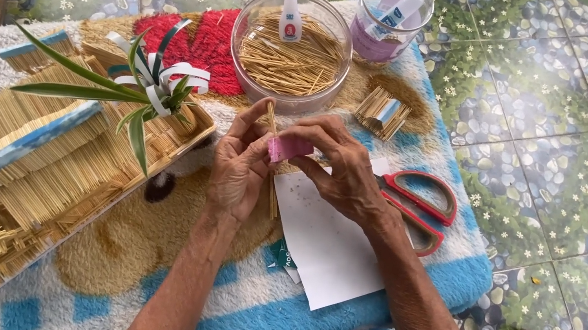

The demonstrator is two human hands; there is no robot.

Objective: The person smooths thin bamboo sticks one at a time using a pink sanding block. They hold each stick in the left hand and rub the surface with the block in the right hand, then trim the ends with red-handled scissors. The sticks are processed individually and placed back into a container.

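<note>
Left hand (239, 168) and right hand (345, 170) met just in front of round clear bowl (291, 49) of thin sticks. Both sets of fingers pressed together, pinching small pink strip (289, 147) wrapped on stick bundle (272, 117); bundle stood upright, its top near bowl's front rim. White paper sheet (328, 246) lay under hands, nearer than bowl. Red scissors (418, 210) right of hands, close to blanket (268, 320) edge. Stick model house (49, 156) far left of bowl. Small jar (392, 18) just right of bowl. Open blanket between house and hands.
</note>
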